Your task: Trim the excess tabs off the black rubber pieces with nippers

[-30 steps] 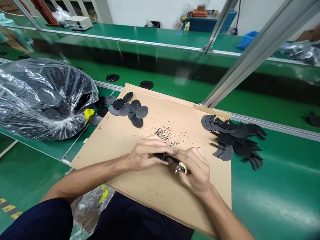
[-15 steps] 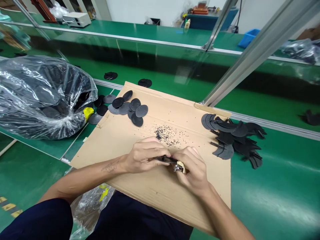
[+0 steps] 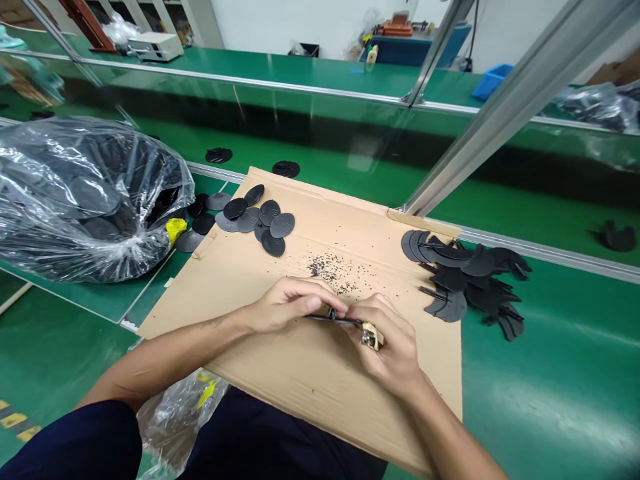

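Above the cardboard sheet (image 3: 280, 360), a thin black plastic disc (image 3: 325, 319) is seen nearly edge-on, with a small raised bit on its upper face. My left hand (image 3: 285, 305) is closed at the disc's left side, thumb and index finger stretched along it. At the right end, my right hand (image 3: 387, 340) is curled round a small tool (image 3: 370, 336) with a shiny metal end and pale yellow covering; its kind is unclear. The right fingertips also meet the disc. Just beyond the hands lie many tiny black scraps (image 3: 333, 270) scattered over the cardboard.
Round black discs (image 3: 270, 213) lie at the cardboard's far left. Black pieces with curved cut-outs (image 3: 450, 273) are heaped at the right edge. A clear plastic bag (image 3: 90, 193) full of black parts stands left. A metal post (image 3: 475, 120) slants up behind the heap.
My left hand has loosened its pinch, its thumb and index finger now straighter over the disc. The tool in my right hand has shifted slightly right. The view has moved a little.
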{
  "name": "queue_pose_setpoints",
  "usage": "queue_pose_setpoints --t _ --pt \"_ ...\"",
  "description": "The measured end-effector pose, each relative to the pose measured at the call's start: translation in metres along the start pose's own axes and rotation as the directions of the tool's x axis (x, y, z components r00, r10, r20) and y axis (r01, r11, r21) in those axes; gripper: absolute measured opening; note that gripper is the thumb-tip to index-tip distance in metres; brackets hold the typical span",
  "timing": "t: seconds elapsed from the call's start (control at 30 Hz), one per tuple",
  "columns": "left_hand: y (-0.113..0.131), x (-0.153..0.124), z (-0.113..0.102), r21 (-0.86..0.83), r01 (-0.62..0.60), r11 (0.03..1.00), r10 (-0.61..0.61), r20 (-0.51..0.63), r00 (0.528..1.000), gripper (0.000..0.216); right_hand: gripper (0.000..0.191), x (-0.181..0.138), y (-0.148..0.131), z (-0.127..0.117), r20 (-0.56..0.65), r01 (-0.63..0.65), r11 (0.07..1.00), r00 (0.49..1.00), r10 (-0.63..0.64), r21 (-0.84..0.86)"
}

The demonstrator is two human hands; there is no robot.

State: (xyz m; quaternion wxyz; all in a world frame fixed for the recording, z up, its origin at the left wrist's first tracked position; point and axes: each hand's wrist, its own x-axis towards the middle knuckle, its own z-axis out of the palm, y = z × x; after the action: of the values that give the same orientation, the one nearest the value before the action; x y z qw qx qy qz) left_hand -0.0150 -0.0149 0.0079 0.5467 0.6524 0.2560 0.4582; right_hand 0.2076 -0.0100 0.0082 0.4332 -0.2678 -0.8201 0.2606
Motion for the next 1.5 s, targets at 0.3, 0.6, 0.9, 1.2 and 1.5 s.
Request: queue_pose_setpoints --t 0.3,0.6,0.9,1.2,1.5 --pt "-0.001 0.002 0.000 -0.061 0.081 0.995 -0.082 -0.006 0.997 0.016 0.020 0.001 -0.002 0.000 0.062 0.001 0.999 0.998 -0.004 0.047" --pt "0.002 -0.002 0.003 0.062 0.067 0.996 -0.068 0.011 0.998 0.018 0.011 0.001 -0.001 0.002 0.136 0.006 0.999 0.991 -0.012 0.044" --pt "-0.010 -0.002 0.007 -0.310 0.238 0.920 -0.295 -0.151 0.943 0.041 0.007 0.003 -0.007 0.002 -0.062 -0.181 0.983 0.981 0.183 0.034" --pt "-0.013 0.006 -0.008 -0.640 0.413 0.648 -0.555 -0.025 0.832 0.031 0.008 0.004 0.001 0.001 0.062 -0.246 0.963 0.965 0.254 -0.108" --pt "-0.010 0.004 -0.004 -0.552 0.506 0.663 -0.586 0.038 0.809 0.034 0.015 0.001 0.002 0.002 0.189 -0.173 0.978 0.963 0.192 -0.113"
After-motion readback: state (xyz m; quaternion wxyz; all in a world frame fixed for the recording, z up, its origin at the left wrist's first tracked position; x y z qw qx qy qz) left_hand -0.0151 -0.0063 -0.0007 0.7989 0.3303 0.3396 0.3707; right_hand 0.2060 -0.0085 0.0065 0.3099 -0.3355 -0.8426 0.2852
